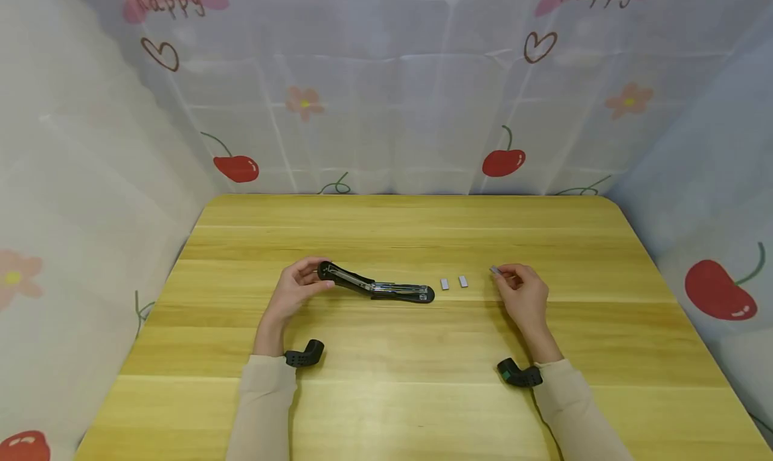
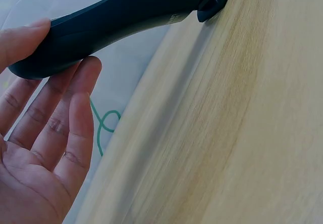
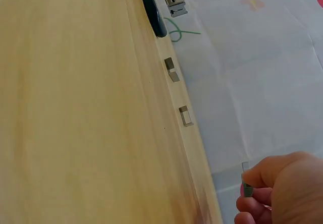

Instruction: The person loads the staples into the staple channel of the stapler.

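Note:
A black stapler (image 1: 401, 292) lies opened out wide, its metal staple channel showing in the head view. My left hand (image 1: 296, 285) grips one end of it between thumb and fingers, and that end is raised off the table in the left wrist view. Between thumb and fingertips, my right hand (image 1: 524, 292) pinches a small strip of staples (image 3: 246, 183), held up to the right of the stapler. Two more short staple strips, one nearer the stapler (image 1: 444, 284) and another beside it (image 1: 463, 282), lie on the wood between the stapler and my right hand.
The wooden table (image 1: 398, 394) has rounded far corners. Behind it hangs a pale curtain (image 1: 386, 125) printed with cherries, hearts and flowers. A black wrist camera sits on each wrist, the left one (image 1: 306, 353) and the right one (image 1: 519, 374), over the table.

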The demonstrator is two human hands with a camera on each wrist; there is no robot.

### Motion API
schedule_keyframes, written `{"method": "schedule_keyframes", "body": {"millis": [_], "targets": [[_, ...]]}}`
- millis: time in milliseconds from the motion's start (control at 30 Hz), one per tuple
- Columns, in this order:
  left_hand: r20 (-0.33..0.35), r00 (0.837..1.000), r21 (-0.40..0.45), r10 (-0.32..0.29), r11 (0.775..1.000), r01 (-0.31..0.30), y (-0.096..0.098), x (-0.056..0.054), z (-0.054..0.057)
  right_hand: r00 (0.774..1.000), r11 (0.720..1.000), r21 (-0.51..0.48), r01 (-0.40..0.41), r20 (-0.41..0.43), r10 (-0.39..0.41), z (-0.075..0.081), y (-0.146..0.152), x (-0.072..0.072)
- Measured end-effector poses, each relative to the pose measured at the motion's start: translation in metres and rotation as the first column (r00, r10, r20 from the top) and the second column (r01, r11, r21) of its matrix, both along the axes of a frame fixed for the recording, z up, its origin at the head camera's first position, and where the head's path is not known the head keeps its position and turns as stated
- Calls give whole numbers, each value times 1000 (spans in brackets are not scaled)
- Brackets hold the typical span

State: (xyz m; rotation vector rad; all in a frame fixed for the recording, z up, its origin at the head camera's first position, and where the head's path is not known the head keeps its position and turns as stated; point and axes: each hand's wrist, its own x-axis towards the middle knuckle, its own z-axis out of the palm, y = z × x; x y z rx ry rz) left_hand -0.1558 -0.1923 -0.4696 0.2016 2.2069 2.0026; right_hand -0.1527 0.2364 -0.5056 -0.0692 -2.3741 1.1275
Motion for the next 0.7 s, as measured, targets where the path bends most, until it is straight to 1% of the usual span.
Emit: {"method": "schedule_keyframes", "body": {"millis": [167,367,600,700], "targets": [[-7,1000,-6,3,1000,-3,0,-1,-2,1000,1000,-5,-28,-7,27,8,-7,3],[-2,1000,-1,2,1000,-2,0,1,0,995,995,-19,-100,-10,100,17,-22,7],[9,1000,-3,9,1000,-9,1,1,0,984,984,-19,-177,-7,177,23,-44,4],[9,1000,-8,13,1000,-13,1,1,0,977,978,-8,-211,-28,210,27,-55,1]]}}
